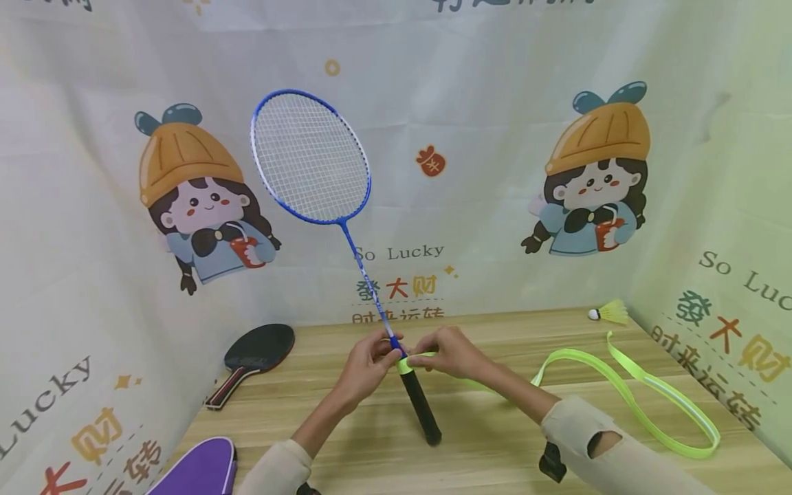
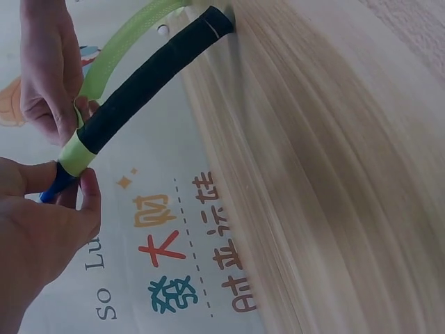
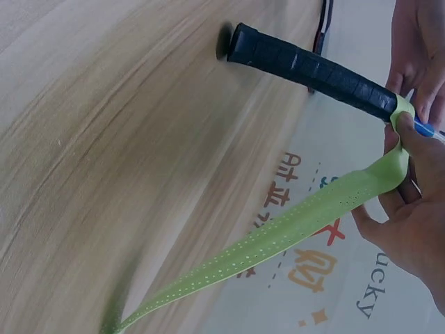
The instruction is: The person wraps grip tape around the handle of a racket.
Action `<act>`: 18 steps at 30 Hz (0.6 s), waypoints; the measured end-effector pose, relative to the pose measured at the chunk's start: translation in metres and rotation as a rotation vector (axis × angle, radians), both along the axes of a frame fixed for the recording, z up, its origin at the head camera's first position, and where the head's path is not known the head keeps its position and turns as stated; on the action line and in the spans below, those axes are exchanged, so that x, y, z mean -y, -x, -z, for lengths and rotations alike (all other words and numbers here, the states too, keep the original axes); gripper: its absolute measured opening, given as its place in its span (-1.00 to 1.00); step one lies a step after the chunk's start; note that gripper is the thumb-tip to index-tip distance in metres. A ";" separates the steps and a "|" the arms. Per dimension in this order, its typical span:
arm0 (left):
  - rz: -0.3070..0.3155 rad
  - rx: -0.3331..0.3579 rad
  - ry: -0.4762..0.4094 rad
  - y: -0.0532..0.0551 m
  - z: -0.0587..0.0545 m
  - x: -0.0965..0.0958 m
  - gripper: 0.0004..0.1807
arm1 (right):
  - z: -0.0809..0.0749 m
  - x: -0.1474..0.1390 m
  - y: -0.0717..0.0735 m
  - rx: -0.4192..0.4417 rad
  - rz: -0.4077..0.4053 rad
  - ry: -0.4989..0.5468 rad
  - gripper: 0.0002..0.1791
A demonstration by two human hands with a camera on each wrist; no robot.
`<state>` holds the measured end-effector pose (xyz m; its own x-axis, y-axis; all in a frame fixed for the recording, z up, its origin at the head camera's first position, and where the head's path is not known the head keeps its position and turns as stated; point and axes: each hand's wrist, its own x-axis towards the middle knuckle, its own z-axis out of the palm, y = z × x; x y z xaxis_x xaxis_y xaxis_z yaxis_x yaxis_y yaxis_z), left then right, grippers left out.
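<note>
Honestly, left hand (image 1: 368,366) pinches the racket (image 1: 311,158), right hand (image 1: 456,354) pinches green tape (image 3: 313,212), so slack could let it unwind.

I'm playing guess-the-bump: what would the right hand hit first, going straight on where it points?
The right hand would probably meet the racket handle first, where the green tape circles it; depth is unclear.

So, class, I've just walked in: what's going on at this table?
A person's left hand holds a blue-framed badminton racket just above its long black handle, while the right hand pinches a flat, perforated neon-green strip. The strip circles the handle's upper end; most of the handle is uncovered, and the loose length loops over the wood-grain tabletop.
</note>
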<state>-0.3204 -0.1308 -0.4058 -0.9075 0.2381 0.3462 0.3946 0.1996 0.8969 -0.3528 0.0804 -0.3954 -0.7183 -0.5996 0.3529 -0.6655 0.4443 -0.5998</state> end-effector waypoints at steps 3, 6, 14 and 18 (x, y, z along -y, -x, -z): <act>-0.056 -0.014 0.021 -0.002 -0.001 -0.002 -0.71 | 0.001 0.003 -0.003 -0.057 0.000 0.021 -0.84; -0.136 -0.035 0.056 -0.002 -0.001 -0.004 -0.72 | 0.002 0.006 -0.006 -0.124 -0.004 0.054 -0.86; -0.239 -0.011 0.066 0.002 -0.003 -0.010 -0.76 | 0.009 0.009 -0.006 -0.185 0.025 0.087 -0.90; -0.218 0.007 0.091 0.001 -0.007 -0.007 -0.73 | 0.008 0.008 -0.007 -0.151 0.007 0.077 -0.89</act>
<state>-0.3210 -0.1242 -0.3989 -0.9431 0.0666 0.3257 0.3272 0.3596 0.8739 -0.3459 0.0727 -0.4036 -0.6577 -0.5619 0.5018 -0.7476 0.4054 -0.5260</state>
